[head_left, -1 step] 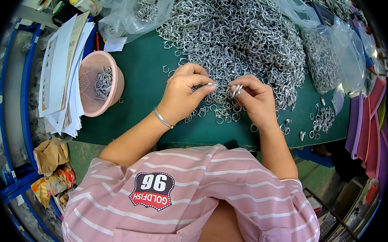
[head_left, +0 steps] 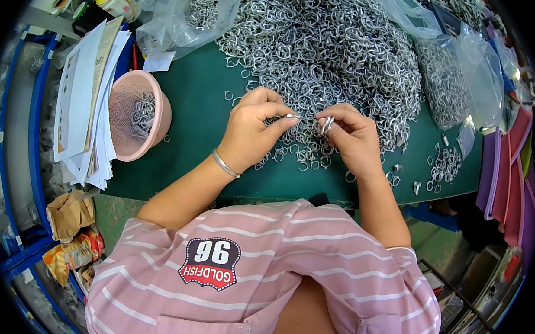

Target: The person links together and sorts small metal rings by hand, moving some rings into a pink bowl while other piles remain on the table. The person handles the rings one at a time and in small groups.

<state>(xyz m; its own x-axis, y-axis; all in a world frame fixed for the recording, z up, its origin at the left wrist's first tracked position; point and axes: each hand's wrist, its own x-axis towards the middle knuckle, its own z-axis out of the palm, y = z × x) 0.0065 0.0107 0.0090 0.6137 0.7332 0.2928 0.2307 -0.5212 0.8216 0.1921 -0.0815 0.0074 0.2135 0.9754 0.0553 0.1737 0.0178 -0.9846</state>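
My left hand [head_left: 250, 131] pinches a small silvery metal ring [head_left: 292, 116] between thumb and forefinger, over the front edge of a large heap of metal rings [head_left: 334, 48]. A few more shiny rings [head_left: 326, 125] are gripped in the bent fingers of my right hand [head_left: 357, 139], just across from the left. The two hands are a short way apart and do not touch. Loose rings lie scattered on the green tabletop [head_left: 195, 110] beneath them. How many rings the right fingers enclose is partly hidden.
A pink basket [head_left: 163, 112] with some rings stands at the left, beside a stack of papers [head_left: 82, 92]. To the right are a clear bag of rings [head_left: 443, 85] and a small cluster of rings [head_left: 446, 165]. Blue shelving [head_left: 35, 118] lines the far left.
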